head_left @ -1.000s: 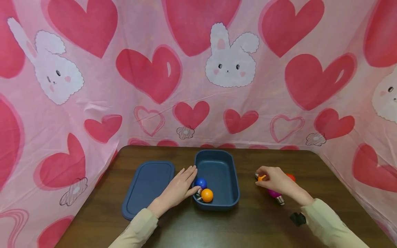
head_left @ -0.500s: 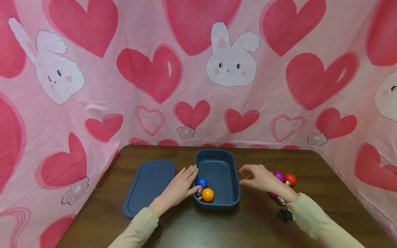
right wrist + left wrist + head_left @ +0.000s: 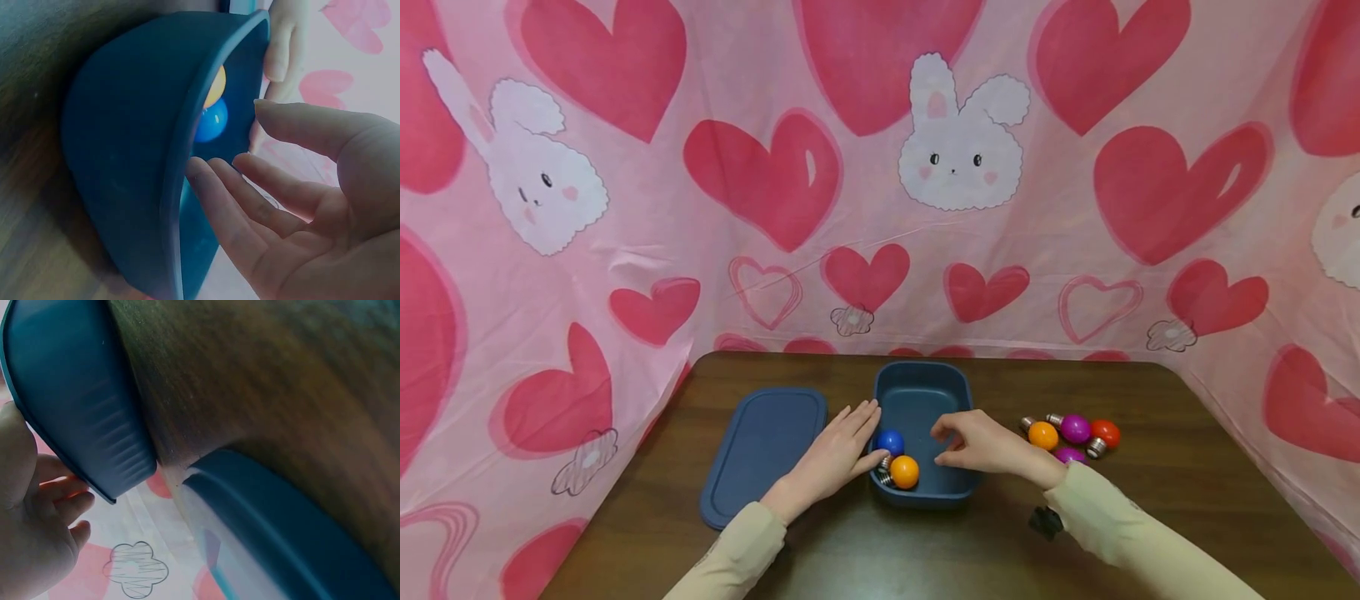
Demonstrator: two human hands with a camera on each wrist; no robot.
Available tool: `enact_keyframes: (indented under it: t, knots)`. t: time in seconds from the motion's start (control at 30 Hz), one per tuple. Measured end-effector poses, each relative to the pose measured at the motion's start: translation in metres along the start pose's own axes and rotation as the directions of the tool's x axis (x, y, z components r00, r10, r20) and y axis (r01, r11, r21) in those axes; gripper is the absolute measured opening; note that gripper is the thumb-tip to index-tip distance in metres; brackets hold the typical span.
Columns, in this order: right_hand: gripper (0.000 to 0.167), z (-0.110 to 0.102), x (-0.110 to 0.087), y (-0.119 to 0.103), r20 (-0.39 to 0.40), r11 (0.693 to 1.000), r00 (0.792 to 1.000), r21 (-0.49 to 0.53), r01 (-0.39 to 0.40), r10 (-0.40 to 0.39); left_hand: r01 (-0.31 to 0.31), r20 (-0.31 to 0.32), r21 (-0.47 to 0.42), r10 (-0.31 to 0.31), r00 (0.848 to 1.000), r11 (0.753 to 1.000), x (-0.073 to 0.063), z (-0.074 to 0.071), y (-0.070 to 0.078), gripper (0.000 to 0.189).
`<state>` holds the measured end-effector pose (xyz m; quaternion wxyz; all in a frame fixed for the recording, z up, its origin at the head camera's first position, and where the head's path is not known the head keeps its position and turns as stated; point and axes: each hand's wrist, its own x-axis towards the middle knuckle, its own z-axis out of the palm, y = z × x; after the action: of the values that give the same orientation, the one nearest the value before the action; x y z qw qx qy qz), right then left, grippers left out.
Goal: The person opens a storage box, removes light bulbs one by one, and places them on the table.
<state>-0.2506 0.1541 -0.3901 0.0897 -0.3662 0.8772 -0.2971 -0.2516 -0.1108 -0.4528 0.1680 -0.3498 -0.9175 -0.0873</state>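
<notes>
A dark blue rectangular box [image 3: 922, 502] stands on the table. Inside its near left corner sit a blue light bulb [image 3: 891, 442] and an orange light bulb [image 3: 905, 472], also visible past the rim in the right wrist view. My left hand [image 3: 823, 458] lies with straight fingers along the box's left rim, thumb reaching over the edge. Over the right side of the box is my right hand [image 3: 988, 443]. Its thumb and fingers stand apart in the right wrist view, with nothing between them.
Right of the box lies a cluster of bulbs: another orange bulb [image 3: 1042, 436], a purple bulb [image 3: 1076, 428], a second purple bulb [image 3: 1070, 455] partly hidden by the right forearm, and a red bulb [image 3: 1106, 433]. A flat blue lid [image 3: 767, 450] lies left of the box.
My right hand has left the orange bulb at the cluster, which stays on the table, and moved left over the box. My left hand has kept its place on the rim.
</notes>
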Motion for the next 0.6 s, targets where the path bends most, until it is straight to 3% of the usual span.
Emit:
enact_keyframes:
  t: [0.23, 0.6]
  knots:
    - [0.028, 0.011, 0.015, -0.006, 0.081, 1.000, 0.997, 0.010, -0.012, 0.012, -0.009, -0.012, -0.003, 0.009, 1.000, 1.000, -0.001, 0.001, 0.000, 0.065]
    - [0.032, 0.025, 0.032, -0.009, 0.142, 0.996, 0.989, -0.083, -0.025, 0.036, -0.005, -0.001, 0.011, 0.005, 1.000, 1.000, -0.001, 0.002, -0.001, 0.065]
